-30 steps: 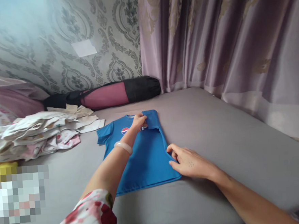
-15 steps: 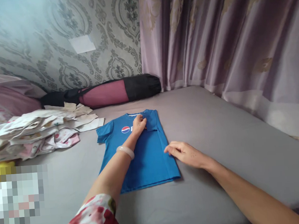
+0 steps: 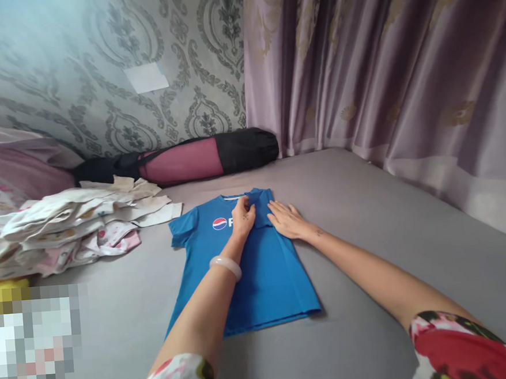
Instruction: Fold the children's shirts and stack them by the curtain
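Observation:
A blue T-shirt (image 3: 258,270) with a round red, white and blue logo lies front up on the grey bed sheet. Its right side is folded inward, and that sleeve lies over the chest. My left hand (image 3: 243,216), a pale bangle (image 3: 226,267) on its wrist, is closed on the cloth near the collar at the folded sleeve; its fingertips are partly hidden. Fingers stretched out, my right hand (image 3: 288,220) rests on the shirt's folded right edge beside the sleeve. Part of the lettering is covered by my left hand.
Pale baby clothes (image 3: 86,224) lie heaped at the left, with a yellow item (image 3: 4,293) below them. Along the patterned wall lies a long black and maroon bag (image 3: 181,160). Purple curtains (image 3: 356,61) hang at the right, down to the bed (image 3: 389,214).
My right hand has moved up along the shirt's folded edge to the sleeve, and its fingers have straightened. My left hand stays near the collar. The view has shifted slightly.

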A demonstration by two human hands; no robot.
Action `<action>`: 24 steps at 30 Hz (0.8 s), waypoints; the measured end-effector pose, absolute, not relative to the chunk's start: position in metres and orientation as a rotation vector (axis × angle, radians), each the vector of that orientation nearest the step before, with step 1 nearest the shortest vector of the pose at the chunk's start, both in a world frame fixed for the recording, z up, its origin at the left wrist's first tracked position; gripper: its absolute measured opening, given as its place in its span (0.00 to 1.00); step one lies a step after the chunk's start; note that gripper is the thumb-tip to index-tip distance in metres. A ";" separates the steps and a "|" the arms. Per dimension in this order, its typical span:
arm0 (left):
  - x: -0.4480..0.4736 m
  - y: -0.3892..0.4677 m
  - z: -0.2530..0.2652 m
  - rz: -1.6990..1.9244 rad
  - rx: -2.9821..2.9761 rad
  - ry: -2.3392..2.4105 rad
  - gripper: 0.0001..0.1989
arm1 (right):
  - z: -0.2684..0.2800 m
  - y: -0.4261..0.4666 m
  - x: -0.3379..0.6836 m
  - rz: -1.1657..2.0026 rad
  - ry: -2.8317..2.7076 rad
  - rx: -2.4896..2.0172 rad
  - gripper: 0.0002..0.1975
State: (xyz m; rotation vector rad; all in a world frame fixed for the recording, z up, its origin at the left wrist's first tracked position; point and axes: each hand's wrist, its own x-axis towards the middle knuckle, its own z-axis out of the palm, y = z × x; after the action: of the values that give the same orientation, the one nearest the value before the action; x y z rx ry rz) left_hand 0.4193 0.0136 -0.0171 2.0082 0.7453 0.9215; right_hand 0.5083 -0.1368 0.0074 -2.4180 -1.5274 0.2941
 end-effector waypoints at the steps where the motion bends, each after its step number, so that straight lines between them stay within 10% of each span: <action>1: 0.419 0.014 -0.018 0.922 2.023 0.745 0.18 | 0.007 -0.132 0.511 0.291 -1.527 -2.431 0.33; 5: 0.419 0.017 -0.023 0.941 2.104 0.658 0.29 | 0.009 -0.114 0.519 0.260 -1.511 -2.486 0.33; 12: 0.422 0.023 -0.026 0.916 2.246 0.620 0.14 | 0.004 -0.084 0.538 0.201 -1.408 -2.569 0.31; 24: 0.422 0.019 -0.022 0.898 2.243 0.604 0.18 | 0.003 -0.082 0.544 0.192 -1.397 -2.505 0.31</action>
State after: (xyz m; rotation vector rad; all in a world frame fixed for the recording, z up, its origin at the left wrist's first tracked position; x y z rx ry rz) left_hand 0.4224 0.0187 -0.0221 2.2426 0.6037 0.8977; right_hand 0.5441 -0.0818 0.0030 -2.5054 -1.3969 0.1922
